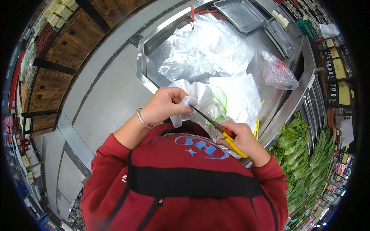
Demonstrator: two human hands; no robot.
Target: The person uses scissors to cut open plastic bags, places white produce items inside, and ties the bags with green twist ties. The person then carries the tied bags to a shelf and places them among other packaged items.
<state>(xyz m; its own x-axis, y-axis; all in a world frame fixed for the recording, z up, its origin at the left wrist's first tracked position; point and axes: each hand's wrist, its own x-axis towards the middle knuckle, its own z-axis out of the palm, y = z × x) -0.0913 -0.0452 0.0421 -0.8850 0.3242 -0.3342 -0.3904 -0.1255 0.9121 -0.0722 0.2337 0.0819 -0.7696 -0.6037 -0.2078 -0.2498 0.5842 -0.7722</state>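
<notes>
Between the thumb and fingers of my left hand (163,105) is a bunched end of white plastic film (188,101). My right hand (241,135) grips a pair of scissors (214,123) with red and yellow handles; their dark blades point left, the tips touching the bunched film by my left thumb. Pleated film (201,91) fans out beyond my left hand. White plastic sheets or bags (235,99) lie just past the scissors, with a bright green tie (221,99) looped against them. Whether the blades have cut into the film cannot be made out.
A metal counter (156,53) with a raised rim carries crumpled clear plastic bags (214,46), a metal tray (241,14) and a bag with red print (277,70). Leafy greens (294,141) lie on the right, near price signs (338,69). Wooden cabinets (69,43) stand across the aisle.
</notes>
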